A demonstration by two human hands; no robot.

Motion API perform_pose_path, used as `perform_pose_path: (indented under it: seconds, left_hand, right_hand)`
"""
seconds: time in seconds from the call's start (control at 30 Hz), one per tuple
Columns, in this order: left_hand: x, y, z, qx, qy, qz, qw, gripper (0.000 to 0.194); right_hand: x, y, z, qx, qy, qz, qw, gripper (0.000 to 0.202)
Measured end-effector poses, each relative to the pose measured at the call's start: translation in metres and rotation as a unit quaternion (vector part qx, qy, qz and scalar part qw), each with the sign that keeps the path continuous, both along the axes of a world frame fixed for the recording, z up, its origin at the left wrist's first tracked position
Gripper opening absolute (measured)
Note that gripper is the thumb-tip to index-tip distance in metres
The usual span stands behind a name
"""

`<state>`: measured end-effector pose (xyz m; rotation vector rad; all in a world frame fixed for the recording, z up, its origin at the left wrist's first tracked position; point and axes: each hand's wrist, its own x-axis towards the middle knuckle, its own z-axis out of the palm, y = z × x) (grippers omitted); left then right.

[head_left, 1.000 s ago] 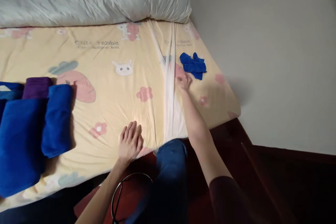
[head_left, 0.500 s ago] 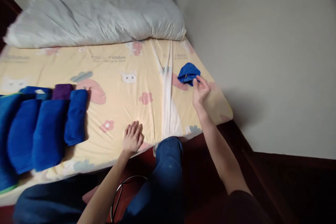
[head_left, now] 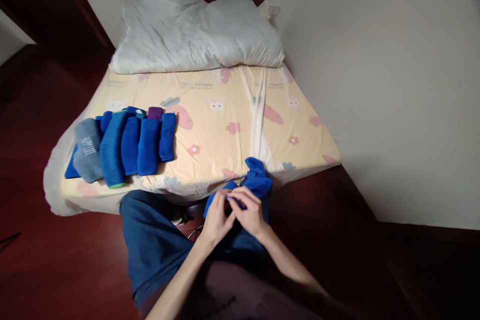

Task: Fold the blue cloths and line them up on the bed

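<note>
A bright blue cloth (head_left: pixel 257 180) lies over my right knee at the bed's front edge. My left hand (head_left: pixel 219 214) and my right hand (head_left: pixel 247 208) are close together above my lap, fingers pinched on the near part of this cloth. Part of the cloth shows beyond and to the left of my fingers; their exact grip is partly hidden. On the left side of the bed, several rolled or folded cloths (head_left: pixel 149 147) lie in a row, mostly blue, with a grey-blue one (head_left: pixel 88 150) at the left and a purple one (head_left: pixel 155 113) behind.
The bed (head_left: pixel 210 135) has a yellow patterned sheet. A large white pillow or quilt (head_left: pixel 198 35) lies across its far end. A pale wall (head_left: pixel 393 85) stands at the right, and dark red floor (head_left: pixel 67 255) surrounds the bed.
The blue cloth has come from the bed's right side to my lap. My left hand has left the sheet and joined my right hand. The view has shifted left and widened.
</note>
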<state>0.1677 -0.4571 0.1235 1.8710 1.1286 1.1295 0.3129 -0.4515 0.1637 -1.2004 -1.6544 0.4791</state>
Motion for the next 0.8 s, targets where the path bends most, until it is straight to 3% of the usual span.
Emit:
perform_pose_path:
  seconds: [0.07, 0.17, 0.23, 0.37, 0.5, 0.63, 0.8]
  left_hand:
    - [-0.023, -0.023, -0.006, 0.009, 0.027, 0.023, 0.999, 0.024]
    - [-0.066, -0.046, -0.009, 0.028, 0.081, 0.044, 0.995, 0.030]
    - [-0.094, -0.053, 0.000, 0.049, 0.117, 0.054, 0.990, 0.036]
    - [-0.135, -0.055, 0.035, 0.089, 0.177, 0.081, 0.977, 0.049]
    - [-0.161, -0.065, 0.065, 0.114, 0.247, 0.108, 0.956, 0.052]
    - [-0.177, -0.092, 0.079, 0.188, 0.283, 0.199, 0.919, 0.047]
    - [-0.187, -0.111, 0.097, 0.175, 0.329, 0.172, 0.912, 0.051]
  right_hand:
    - [-0.028, -0.027, -0.009, 0.002, 0.008, 0.022, 1.000, 0.017]
    - [-0.044, -0.051, -0.009, 0.019, 0.014, 0.035, 0.999, 0.018]
    - [-0.043, -0.057, -0.004, 0.038, -0.002, 0.044, 0.998, 0.021]
    - [-0.034, -0.055, 0.002, 0.084, -0.072, 0.079, 0.991, 0.032]
    - [-0.031, -0.051, 0.003, 0.102, -0.070, 0.053, 0.991, 0.036]
    - [-0.042, -0.056, -0.001, 0.074, -0.023, 0.032, 0.996, 0.037]
    - [-0.072, -0.066, -0.037, -0.034, -0.029, 0.081, 0.996, 0.034]
